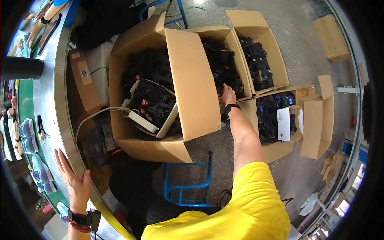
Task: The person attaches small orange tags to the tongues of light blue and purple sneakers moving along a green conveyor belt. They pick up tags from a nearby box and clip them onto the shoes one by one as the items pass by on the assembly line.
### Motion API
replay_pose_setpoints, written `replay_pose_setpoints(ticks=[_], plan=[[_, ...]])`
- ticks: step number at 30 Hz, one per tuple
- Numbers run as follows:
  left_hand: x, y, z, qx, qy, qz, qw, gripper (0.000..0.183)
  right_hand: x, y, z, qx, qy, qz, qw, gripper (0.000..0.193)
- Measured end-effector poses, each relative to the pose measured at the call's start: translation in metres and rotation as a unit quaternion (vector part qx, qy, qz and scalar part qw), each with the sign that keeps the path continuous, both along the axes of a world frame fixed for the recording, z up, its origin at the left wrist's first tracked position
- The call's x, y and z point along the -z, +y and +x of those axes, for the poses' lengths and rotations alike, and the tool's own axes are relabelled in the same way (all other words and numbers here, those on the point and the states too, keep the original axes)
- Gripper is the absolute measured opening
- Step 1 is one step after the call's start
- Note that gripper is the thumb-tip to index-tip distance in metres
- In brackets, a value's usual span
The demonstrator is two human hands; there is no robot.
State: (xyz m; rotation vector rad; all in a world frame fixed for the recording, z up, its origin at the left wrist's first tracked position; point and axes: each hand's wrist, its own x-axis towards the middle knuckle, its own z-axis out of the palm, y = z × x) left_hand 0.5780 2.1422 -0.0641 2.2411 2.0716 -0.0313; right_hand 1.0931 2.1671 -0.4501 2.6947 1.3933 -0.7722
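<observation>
My right hand (228,95) reaches down into the near end of a cardboard box (232,44) filled with small black parts (222,64), some with red bits. Its fingers are curled among the parts, and the fingertips are hidden; I cannot make out what they hold. My left hand (74,184) lies with spread fingers on the metal edge of the workbench (56,100), holding nothing. Both wrists wear dark bands. Between the benches and that box stands a larger open carton (200,84) with more black parts and a smaller tray (167,122) inside.
Two more cartons of black parts, one at the back (276,64) and one at the right (276,148), stand beyond. A blue metal stool (188,187) is near my legs. Shoes (40,172) line a green belt (26,104) at left, where other people's arms show.
</observation>
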Motion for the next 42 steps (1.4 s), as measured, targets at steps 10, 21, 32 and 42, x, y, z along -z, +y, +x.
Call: replay_pose_setpoints(ticks=[10,21,32,42], plan=[[-0.004,0.003,-0.001,0.016,0.025,-0.033,0.999,0.094,0.060,0.007,0.005,-0.129,-0.084,0.011,0.988,0.091],[-0.010,0.004,0.002,0.083,0.082,-0.045,0.992,0.095,0.075,0.012,-0.043,-0.009,-0.014,-0.014,1.000,0.019],[-0.004,0.000,-0.008,0.029,0.024,-0.050,0.998,0.095,0.052,-0.003,-0.041,-0.026,0.026,0.032,0.999,0.020],[-0.004,-0.005,0.001,-0.005,-0.006,-0.016,1.000,0.101,-0.014,0.001,0.017,0.014,0.126,0.077,0.989,0.050]])
